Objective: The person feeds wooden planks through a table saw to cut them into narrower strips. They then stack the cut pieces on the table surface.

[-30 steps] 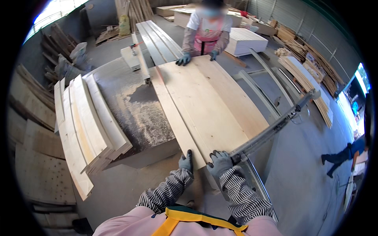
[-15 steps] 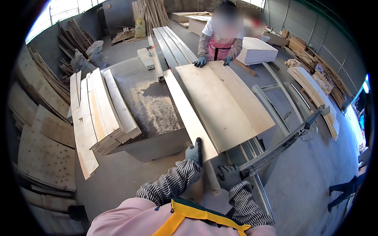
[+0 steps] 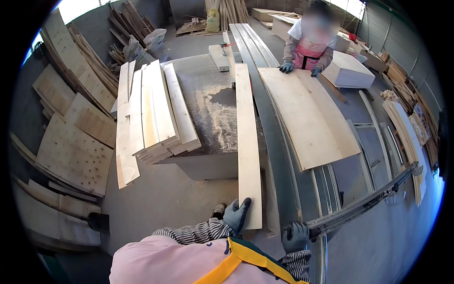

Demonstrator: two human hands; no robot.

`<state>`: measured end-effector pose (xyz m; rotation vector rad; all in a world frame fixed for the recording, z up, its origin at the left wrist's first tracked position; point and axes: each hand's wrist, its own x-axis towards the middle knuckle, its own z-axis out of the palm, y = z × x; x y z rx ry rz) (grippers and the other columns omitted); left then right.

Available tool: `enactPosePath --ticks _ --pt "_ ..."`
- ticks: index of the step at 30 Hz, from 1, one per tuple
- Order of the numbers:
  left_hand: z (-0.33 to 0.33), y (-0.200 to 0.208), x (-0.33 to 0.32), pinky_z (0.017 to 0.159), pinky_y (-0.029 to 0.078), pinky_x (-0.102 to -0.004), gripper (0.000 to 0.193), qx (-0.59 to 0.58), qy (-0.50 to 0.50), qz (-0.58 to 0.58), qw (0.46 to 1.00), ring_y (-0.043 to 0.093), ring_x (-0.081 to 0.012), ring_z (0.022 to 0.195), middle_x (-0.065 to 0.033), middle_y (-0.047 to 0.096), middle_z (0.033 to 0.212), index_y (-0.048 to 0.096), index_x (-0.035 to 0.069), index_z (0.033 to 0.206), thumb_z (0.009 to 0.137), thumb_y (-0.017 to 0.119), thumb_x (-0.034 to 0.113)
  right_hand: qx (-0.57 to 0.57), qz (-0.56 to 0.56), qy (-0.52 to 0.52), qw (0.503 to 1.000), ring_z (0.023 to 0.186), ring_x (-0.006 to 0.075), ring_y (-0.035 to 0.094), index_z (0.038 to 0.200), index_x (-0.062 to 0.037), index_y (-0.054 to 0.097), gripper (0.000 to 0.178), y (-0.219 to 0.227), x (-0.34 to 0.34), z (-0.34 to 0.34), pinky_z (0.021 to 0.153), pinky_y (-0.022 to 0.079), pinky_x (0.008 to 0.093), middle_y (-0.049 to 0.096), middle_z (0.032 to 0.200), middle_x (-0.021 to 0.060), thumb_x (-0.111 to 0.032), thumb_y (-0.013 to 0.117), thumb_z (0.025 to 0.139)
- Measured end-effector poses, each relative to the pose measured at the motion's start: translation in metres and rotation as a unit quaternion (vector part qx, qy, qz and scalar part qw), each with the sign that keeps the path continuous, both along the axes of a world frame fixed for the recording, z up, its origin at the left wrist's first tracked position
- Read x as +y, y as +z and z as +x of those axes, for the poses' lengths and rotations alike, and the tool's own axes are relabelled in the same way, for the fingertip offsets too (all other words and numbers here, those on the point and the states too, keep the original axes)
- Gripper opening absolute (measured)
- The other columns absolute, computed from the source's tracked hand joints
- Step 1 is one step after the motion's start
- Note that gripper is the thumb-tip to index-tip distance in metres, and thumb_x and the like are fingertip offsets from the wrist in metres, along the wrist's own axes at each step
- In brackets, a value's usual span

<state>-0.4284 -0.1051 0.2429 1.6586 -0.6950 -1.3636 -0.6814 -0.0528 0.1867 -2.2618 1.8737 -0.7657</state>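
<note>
My gloved left hand (image 3: 236,214) grips the near end of a long, narrow wooden board (image 3: 247,142), thumb on top. The board lies lengthwise on the saw table (image 3: 191,78), its near end overhanging the front edge. Low at the right, my gloved right hand (image 3: 296,236) is curled at the end of a metal fence (image 3: 364,208), beside the sliding table (image 3: 279,165); what its fingertips touch is partly hidden. Across from me, a co-worker in a pink apron (image 3: 309,52) has both gloved hands on the far edge of a wide wooden panel (image 3: 312,118).
A stack of cut boards (image 3: 158,109) sits on the saw table's left side, some jutting past its front edge. Wooden panels (image 3: 75,146) lean at the far left. A metal frame (image 3: 364,137) extends at right. A white panel stack (image 3: 349,70) stands behind the co-worker.
The narrow board has come toward me and left, away from the wide panel, with my left hand on it. My view has shifted, and the wide panel now sits apart from the board.
</note>
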Motion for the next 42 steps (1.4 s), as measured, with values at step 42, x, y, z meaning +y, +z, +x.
enactPosePath --ticks 42 --pt "0.243 -0.051 -0.199 0.07 0.051 -0.0359 0.044 0.224 0.202 -0.023 0.953 0.06 -0.0209 0.078 -0.0082 0.058 0.089 0.053 0.003 0.102 0.09 0.054 0.046 -0.221 -0.004 -0.023 0.975 0.127 0.0331 0.038 0.127 0.0034 0.045 0.054 -0.037 -0.342 0.18 0.107 0.03 0.0415 0.051 0.13 0.0172 -0.006 0.064 0.078"
